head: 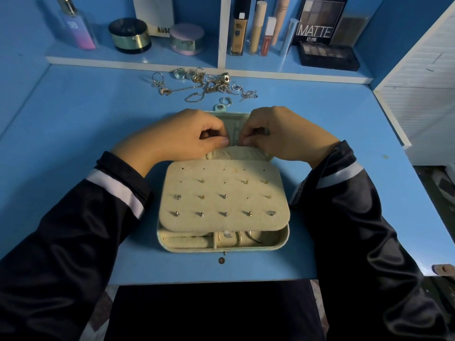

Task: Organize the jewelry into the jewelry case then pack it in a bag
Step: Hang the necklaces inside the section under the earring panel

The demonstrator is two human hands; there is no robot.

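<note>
Two hands, left hand [182, 136] and right hand [278, 131], fingers curled over jewelry case [197, 249] lid, grasp unclear. Lid opens toward 12 o'clock; base long axis 9-to-3.

**Blue desk and its back shelf**

The blue desk [73, 148] carries an open jewelry case [222, 243] in its middle, near the front edge. Behind the case, close to the shelf, lies a loose heap of rings and chains [209, 86]. One silver ring [225, 101] sits apart from it, just beside the case. A small brown disc [221, 260] lies before the case. The raised shelf [138, 60] holds a perfume bottle [77, 30], a dark jar [129, 35], a lilac jar [187, 39], upright makeup tubes [256, 28] and a flat palette [328, 56]
</note>
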